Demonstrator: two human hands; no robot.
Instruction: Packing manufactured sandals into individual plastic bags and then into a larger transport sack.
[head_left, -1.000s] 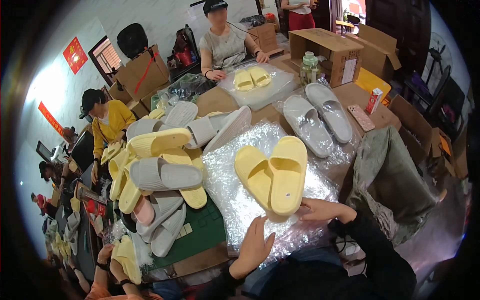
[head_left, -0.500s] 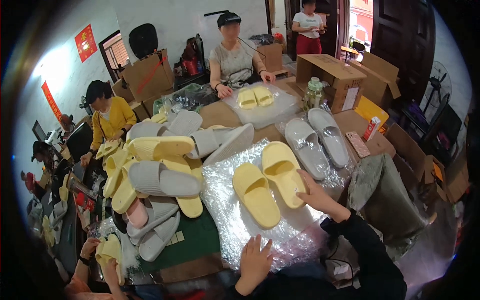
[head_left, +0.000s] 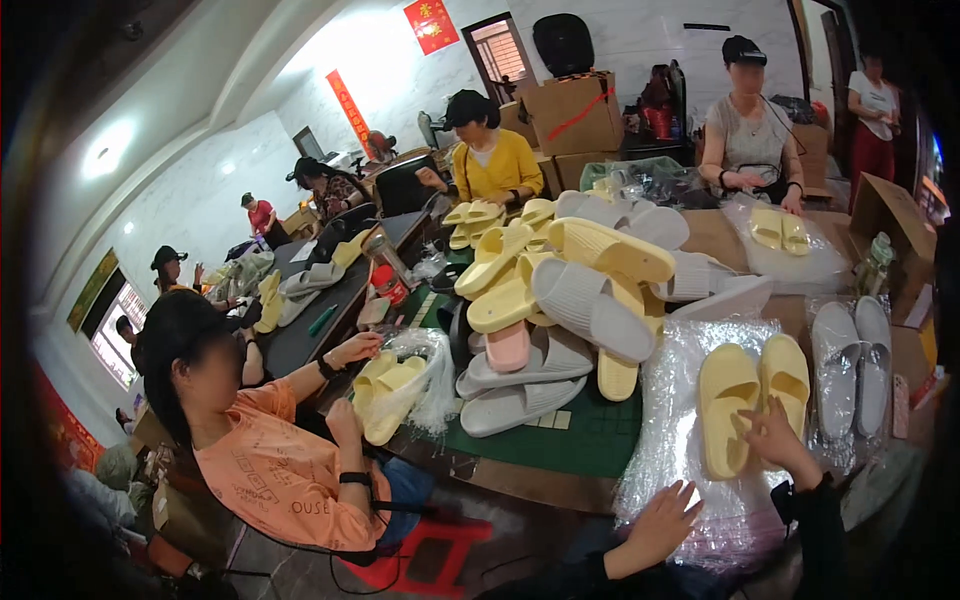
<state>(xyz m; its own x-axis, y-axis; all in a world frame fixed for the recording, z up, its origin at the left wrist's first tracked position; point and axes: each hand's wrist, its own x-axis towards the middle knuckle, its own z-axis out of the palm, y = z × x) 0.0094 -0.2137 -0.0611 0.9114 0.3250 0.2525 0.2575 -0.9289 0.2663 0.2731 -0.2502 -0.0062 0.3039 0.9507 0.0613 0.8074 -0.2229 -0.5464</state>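
Two yellow slippers, a left one (head_left: 726, 440) and a right one (head_left: 783, 372), lie side by side on a stack of clear plastic bags (head_left: 662, 415). My right hand (head_left: 782, 440) is over the heel of the right slipper, fingers apart. One outstretched finger reaches the inner edge of the left slipper; whether it touches cannot be made out. Over the near edge of the bags is my left hand (head_left: 655, 528), its fingers stretched out and nothing in it.
A heap of grey slippers (head_left: 590, 300), yellow and pink ones among them, stands left of the bags. To the right lies a bagged grey pair (head_left: 836, 370) beside a phone (head_left: 900, 405). A co-worker in orange (head_left: 285, 460) handles a yellow pair (head_left: 388, 395). Others sit around the table.
My view has swung left, bringing the orange-shirted co-worker into sight. My right hand has shifted from the right slipper's outer heel edge toward the left slipper. My left hand stays open.
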